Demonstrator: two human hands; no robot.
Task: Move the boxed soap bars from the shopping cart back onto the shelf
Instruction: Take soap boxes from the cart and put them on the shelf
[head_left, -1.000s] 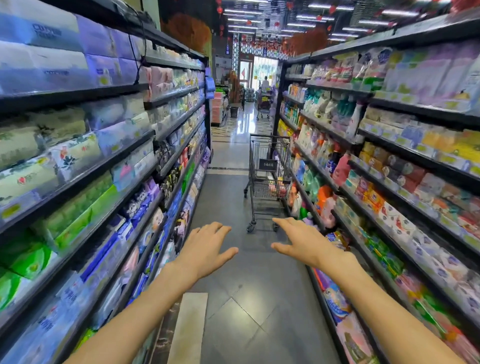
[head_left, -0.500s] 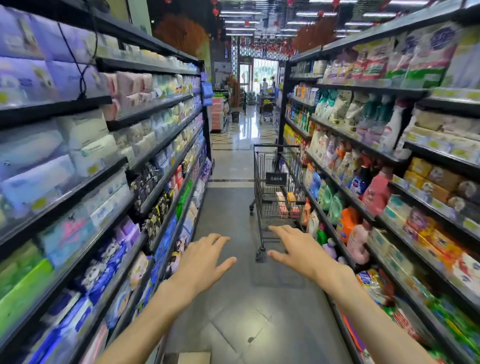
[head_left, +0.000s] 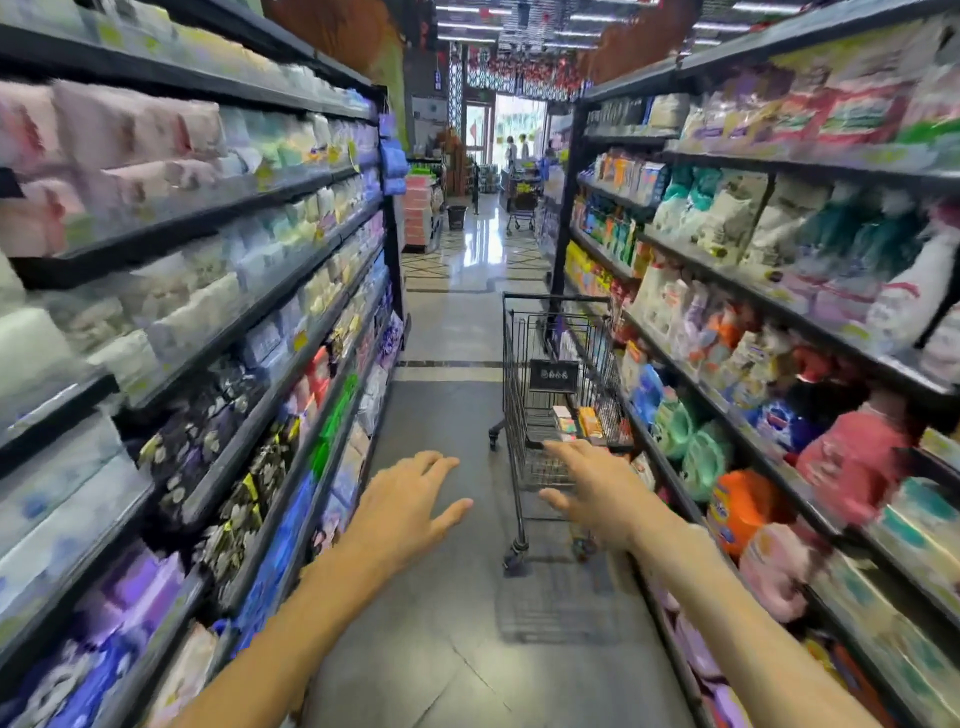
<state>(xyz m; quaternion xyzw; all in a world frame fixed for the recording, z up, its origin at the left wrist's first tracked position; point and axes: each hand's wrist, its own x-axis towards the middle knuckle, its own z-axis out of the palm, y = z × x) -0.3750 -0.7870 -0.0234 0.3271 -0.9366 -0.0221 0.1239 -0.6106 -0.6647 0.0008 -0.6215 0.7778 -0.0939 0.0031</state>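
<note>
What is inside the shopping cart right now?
A few small boxes, pinkish and orange, lie in the shopping cart basket near its handle end. The right hand and the wire walls cover part of the basket, so a count isn't possible.

I stand in a narrow store aisle on a grey tiled floor (head_left: 452, 649), which gives way further ahead to glossy patterned tiles (head_left: 467, 260) that catch the daylight from a bright doorway (head_left: 511, 124) at the far end. Tall black shelving on my left (head_left: 249, 317) is packed with soft pale packs, much of it blurred, and the shelving on my right (head_left: 779, 312) carries bottles and refill pouches. Overhead run rows of strip lights (head_left: 467, 23) with red hanging decorations (head_left: 519, 70) below them.
</note>
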